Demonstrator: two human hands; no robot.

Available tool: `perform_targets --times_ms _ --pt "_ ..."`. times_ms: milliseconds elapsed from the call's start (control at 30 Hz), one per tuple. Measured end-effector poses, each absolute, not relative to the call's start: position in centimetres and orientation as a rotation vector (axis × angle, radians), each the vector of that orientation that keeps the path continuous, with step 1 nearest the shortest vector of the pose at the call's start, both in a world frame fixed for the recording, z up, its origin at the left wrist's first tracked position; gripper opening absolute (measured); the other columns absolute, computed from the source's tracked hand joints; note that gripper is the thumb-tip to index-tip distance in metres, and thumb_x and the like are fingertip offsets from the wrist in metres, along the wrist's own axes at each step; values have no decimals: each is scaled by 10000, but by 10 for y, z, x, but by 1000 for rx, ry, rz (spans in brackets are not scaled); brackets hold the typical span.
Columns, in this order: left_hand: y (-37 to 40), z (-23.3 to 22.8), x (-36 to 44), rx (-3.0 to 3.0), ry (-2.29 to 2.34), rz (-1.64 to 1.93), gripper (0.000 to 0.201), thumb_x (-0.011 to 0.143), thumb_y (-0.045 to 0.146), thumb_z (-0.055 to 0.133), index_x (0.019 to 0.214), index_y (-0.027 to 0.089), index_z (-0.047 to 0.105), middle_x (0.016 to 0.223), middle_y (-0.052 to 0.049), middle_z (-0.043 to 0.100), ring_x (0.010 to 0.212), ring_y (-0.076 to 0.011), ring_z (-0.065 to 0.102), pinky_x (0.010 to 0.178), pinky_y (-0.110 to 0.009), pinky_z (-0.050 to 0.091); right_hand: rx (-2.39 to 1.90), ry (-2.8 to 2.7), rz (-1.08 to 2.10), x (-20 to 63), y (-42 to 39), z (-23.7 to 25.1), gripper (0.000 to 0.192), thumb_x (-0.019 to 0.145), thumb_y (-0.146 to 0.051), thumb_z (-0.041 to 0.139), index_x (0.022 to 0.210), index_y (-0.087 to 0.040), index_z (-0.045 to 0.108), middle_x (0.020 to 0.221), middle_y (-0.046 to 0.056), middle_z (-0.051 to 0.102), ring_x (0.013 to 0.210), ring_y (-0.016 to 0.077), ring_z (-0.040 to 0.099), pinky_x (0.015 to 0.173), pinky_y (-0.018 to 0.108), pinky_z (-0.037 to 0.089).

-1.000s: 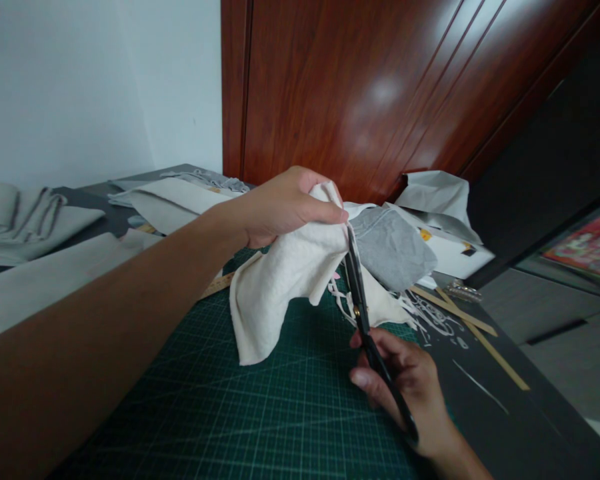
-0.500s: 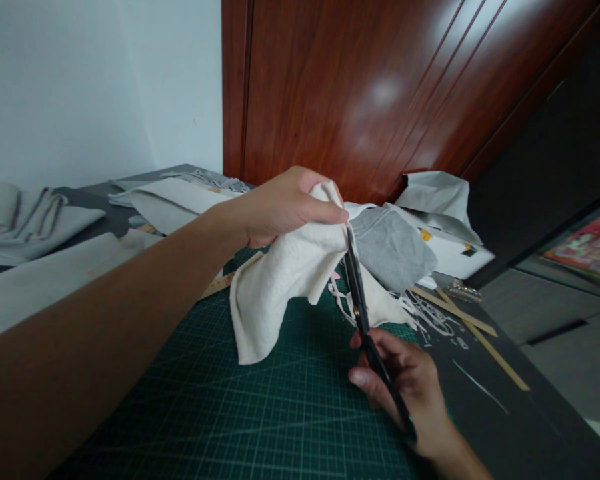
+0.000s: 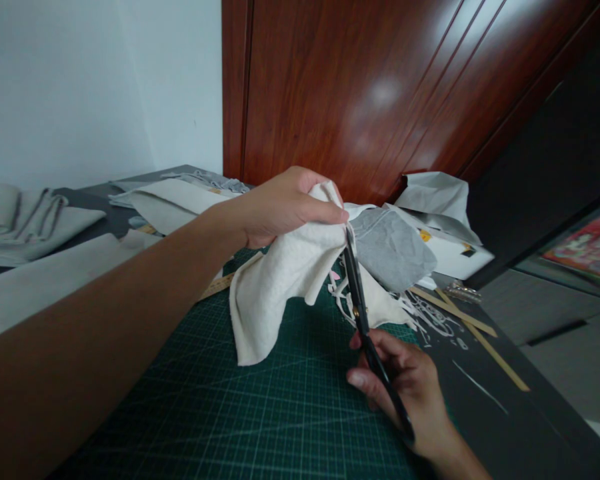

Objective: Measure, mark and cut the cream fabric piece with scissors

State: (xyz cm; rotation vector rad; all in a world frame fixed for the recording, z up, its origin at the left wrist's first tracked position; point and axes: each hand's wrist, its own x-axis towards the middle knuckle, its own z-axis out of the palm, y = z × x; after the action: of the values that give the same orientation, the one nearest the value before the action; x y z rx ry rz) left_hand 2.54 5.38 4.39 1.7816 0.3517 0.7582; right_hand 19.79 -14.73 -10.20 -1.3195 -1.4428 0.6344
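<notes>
At the frame's centre the left hand [image 3: 280, 207] is closed around a bunched piece of cream cloth [image 3: 275, 287], lifting it above the green cutting mat [image 3: 260, 413] on the bench [image 3: 500, 400]. Lower right, the right hand [image 3: 405, 390] grips black scissors [image 3: 363, 313], fingers curled through the handles, blades pointing up and nearly shut at the cloth's edge just under the left thumb. Grey fabric [image 3: 390, 247] lies right behind

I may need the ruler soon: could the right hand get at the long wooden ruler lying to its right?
Probably yes. The wooden ruler lies bare on the dark tabletop with nothing on it, but the right hand holds the black scissors and would have to put them down first.
</notes>
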Motion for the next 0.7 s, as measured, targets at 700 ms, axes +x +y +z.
perform_targets --times_ms 700 --pt "50 43 28 1711 346 675 108 776 78 736 730 149 668 679 2 634 595 -100 597 549 -211 414 -1183 -1422 713 210 -146 -121 305 859 -415 828 1068 -232 703 636 -66 498 475 90 416 413 207 296"
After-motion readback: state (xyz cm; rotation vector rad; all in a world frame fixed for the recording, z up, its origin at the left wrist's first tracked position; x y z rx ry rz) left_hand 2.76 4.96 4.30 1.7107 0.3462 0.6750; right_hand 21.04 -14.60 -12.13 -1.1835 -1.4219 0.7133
